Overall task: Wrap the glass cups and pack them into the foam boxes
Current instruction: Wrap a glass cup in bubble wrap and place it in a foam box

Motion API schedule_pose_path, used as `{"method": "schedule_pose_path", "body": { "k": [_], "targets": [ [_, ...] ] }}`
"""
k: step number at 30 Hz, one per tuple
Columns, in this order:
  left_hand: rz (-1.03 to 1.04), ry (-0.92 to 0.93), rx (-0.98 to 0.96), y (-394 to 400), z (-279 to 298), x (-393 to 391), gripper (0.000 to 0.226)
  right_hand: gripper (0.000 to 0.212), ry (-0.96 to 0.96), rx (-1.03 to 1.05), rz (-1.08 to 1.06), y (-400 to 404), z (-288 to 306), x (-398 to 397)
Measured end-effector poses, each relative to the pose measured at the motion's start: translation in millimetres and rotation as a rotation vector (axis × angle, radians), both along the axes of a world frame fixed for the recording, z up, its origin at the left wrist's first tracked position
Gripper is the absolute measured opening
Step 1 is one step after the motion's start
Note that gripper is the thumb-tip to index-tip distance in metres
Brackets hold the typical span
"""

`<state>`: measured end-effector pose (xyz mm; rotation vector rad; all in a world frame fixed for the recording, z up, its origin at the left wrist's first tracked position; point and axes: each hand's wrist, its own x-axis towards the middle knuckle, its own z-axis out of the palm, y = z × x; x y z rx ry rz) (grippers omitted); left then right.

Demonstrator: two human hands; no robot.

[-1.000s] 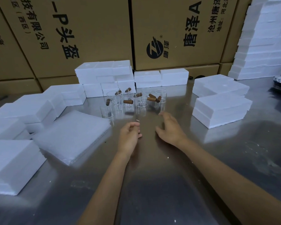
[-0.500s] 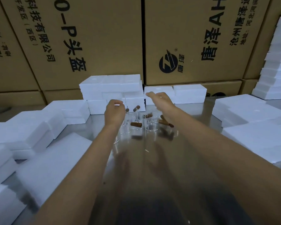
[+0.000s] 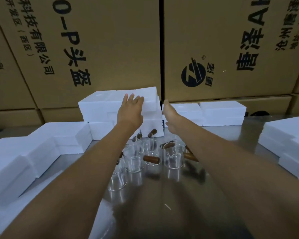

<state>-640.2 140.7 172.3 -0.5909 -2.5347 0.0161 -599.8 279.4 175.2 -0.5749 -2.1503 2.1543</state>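
Head view: the left hand (image 3: 130, 112) lies with straight, spread fingers (image 3: 133, 99) on the top foam box (image 3: 102, 104) of a stack. The right hand (image 3: 170, 116), fingers straight and holding nothing, reaches just beside that stack. The glass cups (image 3: 151, 156) stand on the steel surface (image 3: 162, 213) in front of the stack, beneath both forearms.

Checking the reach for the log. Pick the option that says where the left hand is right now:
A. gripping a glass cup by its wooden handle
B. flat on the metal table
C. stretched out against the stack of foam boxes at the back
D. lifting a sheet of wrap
C: the left hand lies with straight fingers on the stack of foam boxes, beyond the glass cups, holding nothing.
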Motion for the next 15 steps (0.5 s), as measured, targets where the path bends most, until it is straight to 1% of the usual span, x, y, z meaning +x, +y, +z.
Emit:
{"method": "schedule_pose_path", "body": {
  "k": [3, 6, 8, 9, 12, 15],
  "targets": [
    [-0.024, 0.097, 0.068, 6, -4, -1, 0.056, 0.065, 0.046, -0.052, 0.005, 1, -2, -5],
    [-0.077, 0.091, 0.109, 12, -4, 3, 0.053, 0.055, 0.085, -0.147, -0.041, 6, 0, -4],
    [-0.096, 0.057, 0.159, 16, -3, 8, 0.056, 0.044, 0.093, -0.192, -0.085, 11, 3, -1],
    [-0.106, 0.035, 0.191, 18, -3, 12, 0.056, 0.042, 0.094, -0.175, -0.104, 14, 4, 3],
    [-0.155, -0.066, 0.327, 25, 1, 24, 0.058, 0.039, 0.109, -0.079, -0.116, 18, 11, 15],
    [-0.195, -0.163, 0.454, 33, 7, 34, 0.060, 0.038, 0.139, -0.034, -0.089, 16, 19, 25]
  ]
}}
